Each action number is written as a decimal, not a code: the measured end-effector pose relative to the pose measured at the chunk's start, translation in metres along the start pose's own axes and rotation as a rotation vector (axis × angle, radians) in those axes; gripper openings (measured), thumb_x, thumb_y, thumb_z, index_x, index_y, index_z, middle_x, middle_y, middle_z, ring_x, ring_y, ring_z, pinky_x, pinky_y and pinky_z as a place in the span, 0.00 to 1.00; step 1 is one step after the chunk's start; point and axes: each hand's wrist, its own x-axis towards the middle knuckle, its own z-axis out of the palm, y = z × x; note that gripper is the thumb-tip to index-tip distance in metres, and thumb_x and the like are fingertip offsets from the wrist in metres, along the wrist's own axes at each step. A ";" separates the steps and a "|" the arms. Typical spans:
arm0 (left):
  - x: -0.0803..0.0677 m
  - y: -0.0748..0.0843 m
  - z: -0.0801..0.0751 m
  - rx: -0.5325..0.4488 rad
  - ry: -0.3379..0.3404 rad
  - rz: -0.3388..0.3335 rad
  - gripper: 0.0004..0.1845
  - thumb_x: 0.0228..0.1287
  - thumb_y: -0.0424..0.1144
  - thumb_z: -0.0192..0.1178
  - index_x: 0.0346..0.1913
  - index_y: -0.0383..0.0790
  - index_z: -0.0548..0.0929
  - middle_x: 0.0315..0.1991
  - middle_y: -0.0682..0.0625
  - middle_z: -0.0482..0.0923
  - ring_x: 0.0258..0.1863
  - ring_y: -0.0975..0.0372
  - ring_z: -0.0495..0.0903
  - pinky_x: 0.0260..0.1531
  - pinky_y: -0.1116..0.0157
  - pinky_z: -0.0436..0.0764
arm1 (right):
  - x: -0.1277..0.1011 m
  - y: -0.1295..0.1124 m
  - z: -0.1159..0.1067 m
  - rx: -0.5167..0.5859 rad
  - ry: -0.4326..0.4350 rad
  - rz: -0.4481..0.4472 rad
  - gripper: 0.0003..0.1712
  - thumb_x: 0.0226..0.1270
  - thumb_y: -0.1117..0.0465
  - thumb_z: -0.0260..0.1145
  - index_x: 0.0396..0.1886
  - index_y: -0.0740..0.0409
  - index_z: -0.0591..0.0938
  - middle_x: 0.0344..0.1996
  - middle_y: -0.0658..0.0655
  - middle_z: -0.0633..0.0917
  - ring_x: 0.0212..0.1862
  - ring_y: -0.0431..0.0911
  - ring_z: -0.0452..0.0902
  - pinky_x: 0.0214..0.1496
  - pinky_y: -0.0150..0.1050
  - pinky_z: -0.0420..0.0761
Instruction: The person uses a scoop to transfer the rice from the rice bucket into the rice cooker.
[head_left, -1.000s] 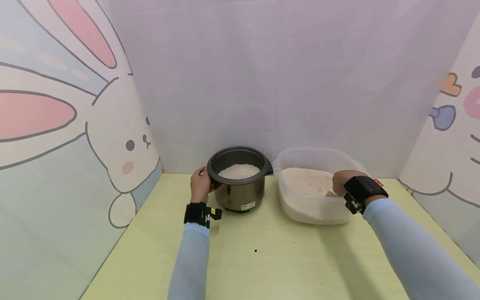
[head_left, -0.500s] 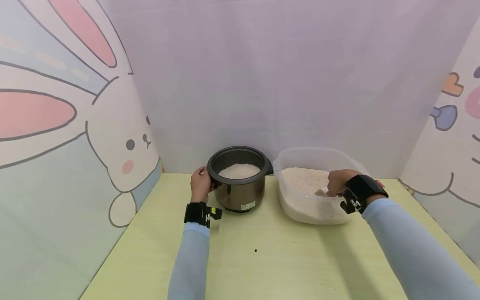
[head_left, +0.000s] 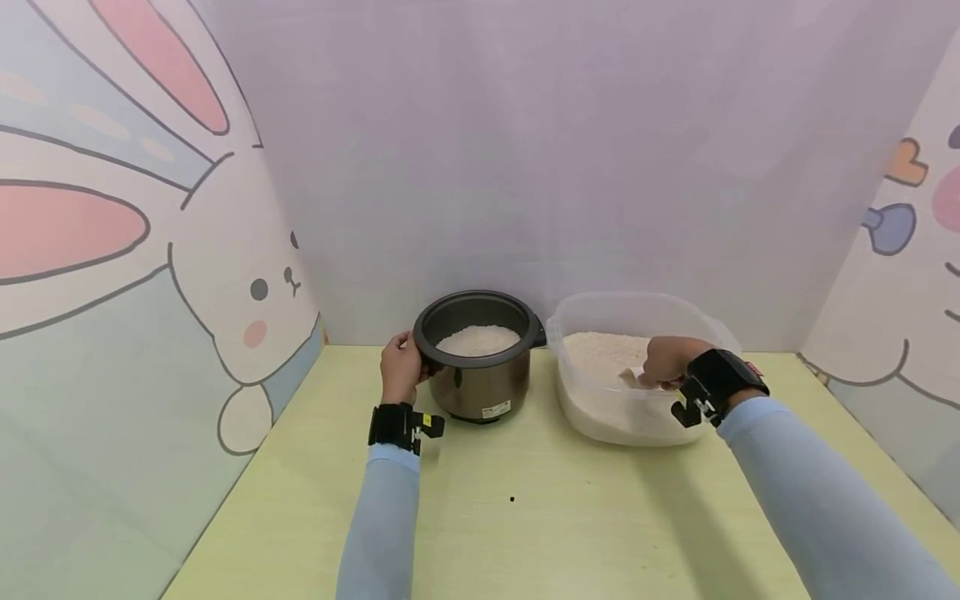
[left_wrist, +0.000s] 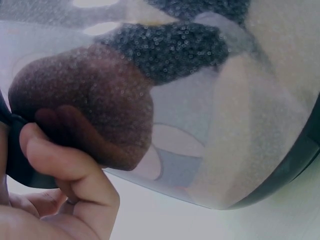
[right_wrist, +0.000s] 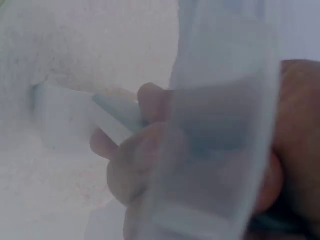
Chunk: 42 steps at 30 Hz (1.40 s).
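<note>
Right hand (head_left: 666,362) grips a pale, translucent scoop (head_left: 628,379) in white rice (head_left: 600,350).

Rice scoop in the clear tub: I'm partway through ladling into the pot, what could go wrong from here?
1. The right hand holds a small clear scoop in the plastic tub; lifted full, it must cross the gap to the pot, so grains may fall on the table.
2. The pot already holds a mound of rice; more could pile toward the rim.
3. The left hand grips only the pot's side handle; a knock could tip it.
</note>
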 end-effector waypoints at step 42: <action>0.000 0.001 -0.001 -0.020 -0.007 0.016 0.22 0.80 0.49 0.53 0.65 0.37 0.78 0.27 0.51 0.74 0.15 0.66 0.74 0.17 0.71 0.78 | 0.013 0.030 0.018 0.798 0.030 -0.056 0.26 0.86 0.55 0.48 0.64 0.77 0.66 0.24 0.50 0.70 0.19 0.38 0.54 0.25 0.35 0.57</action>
